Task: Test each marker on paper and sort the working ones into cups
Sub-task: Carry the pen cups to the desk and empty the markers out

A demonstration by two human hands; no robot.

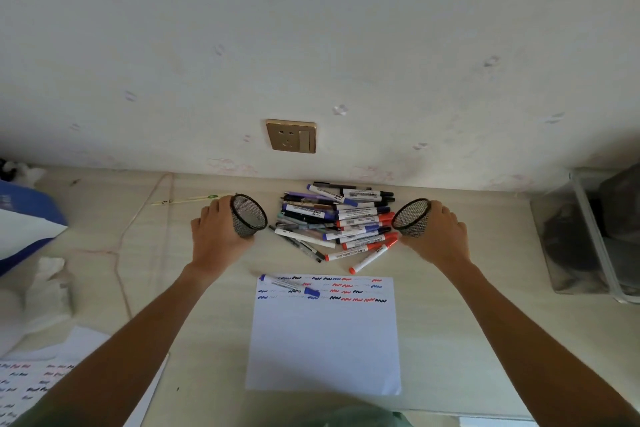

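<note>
- Head view: two mesh cups are held tilted, mouths toward the marker pile (337, 218) at 12 o'clock of the paper (323, 340); the left cup (247, 215) is gripped by the left hand (216, 234), the right cup (412, 218) by the right hand (436, 236).
- Both cups look empty, fingers curled round each.
- Test squiggles are seen along the paper's top; one blue marker (289, 285) lies there.
- Sorting seems hardly begun.

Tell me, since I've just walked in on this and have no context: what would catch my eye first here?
Probably the heap of markers at the back of the desk, near the wall. On either side, the left hand and right hand each grip a black mesh cup, the left cup and right cup tipped toward the heap. Nearer the person lies a white paper with blue, red and black squiggles along its top, a blue marker lying across them.
</note>
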